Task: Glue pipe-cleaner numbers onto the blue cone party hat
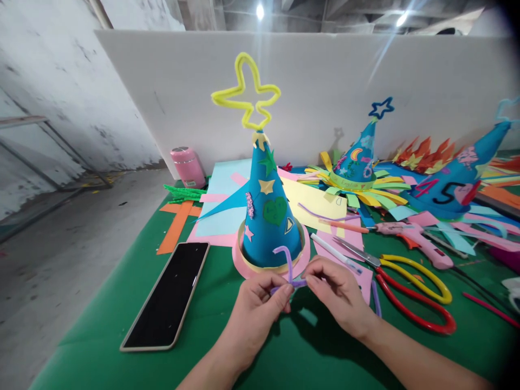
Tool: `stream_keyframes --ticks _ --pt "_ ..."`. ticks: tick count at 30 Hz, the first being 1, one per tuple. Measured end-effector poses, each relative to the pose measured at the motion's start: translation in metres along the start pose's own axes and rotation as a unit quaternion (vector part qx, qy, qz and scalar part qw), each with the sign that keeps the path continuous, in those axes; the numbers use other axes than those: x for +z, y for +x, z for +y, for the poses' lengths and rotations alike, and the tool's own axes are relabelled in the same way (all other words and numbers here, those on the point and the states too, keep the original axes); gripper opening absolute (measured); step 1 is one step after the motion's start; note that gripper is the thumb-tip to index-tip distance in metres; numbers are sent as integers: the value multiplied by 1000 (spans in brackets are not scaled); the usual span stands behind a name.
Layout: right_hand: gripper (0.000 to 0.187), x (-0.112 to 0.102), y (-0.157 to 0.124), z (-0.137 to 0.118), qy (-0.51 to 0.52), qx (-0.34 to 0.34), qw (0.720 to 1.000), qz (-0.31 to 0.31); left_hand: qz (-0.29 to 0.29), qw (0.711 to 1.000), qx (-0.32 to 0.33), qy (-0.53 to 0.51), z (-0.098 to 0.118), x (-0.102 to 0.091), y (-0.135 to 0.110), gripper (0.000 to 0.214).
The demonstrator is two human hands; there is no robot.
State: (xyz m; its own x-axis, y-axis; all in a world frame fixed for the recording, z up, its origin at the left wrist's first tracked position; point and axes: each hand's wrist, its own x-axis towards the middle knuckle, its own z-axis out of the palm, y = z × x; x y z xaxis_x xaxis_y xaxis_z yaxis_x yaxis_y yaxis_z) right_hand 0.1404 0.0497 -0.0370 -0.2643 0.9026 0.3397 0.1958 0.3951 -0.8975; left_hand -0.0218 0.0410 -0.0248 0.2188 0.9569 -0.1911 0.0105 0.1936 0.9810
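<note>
A bent purple pipe cleaner (288, 262) is pinched between both hands, above the near part of the table. My left hand (262, 300) grips it by the bend, and my right hand (339, 292) closes its fingertips on the end that points right. One hooked end rises in front of a blue paper cone hat (266, 216). That hat stands upright on a pink and yellow brim, with stars, a green heart and a yellow pipe cleaner star (247, 91) on top. Fingers partly hide the lower part of the purple piece.
A phone (166, 295) lies left on the green table. Right are scissors (414, 287), a white pen (335, 252) and a pink glue gun (418, 238). A pink bottle (187, 167), green pipe cleaners (182, 194), paper strips and two more cone hats (357, 154) stand farther back, before a white panel (325, 81).
</note>
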Motion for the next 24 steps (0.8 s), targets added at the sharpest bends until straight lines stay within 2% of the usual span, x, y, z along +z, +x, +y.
stream_keyframes --ticks 8,16,24 --pt "14 5 -1 1 -22 -5 1000 -7 35 999 16 -10 -1 1 1 18" --pt "14 3 -1 1 -26 -16 1000 3 -13 999 -20 -48 -4 1 3 23" --pt "14 0 2 1 31 41 998 -23 -38 997 -15 61 -5 3 0 23"
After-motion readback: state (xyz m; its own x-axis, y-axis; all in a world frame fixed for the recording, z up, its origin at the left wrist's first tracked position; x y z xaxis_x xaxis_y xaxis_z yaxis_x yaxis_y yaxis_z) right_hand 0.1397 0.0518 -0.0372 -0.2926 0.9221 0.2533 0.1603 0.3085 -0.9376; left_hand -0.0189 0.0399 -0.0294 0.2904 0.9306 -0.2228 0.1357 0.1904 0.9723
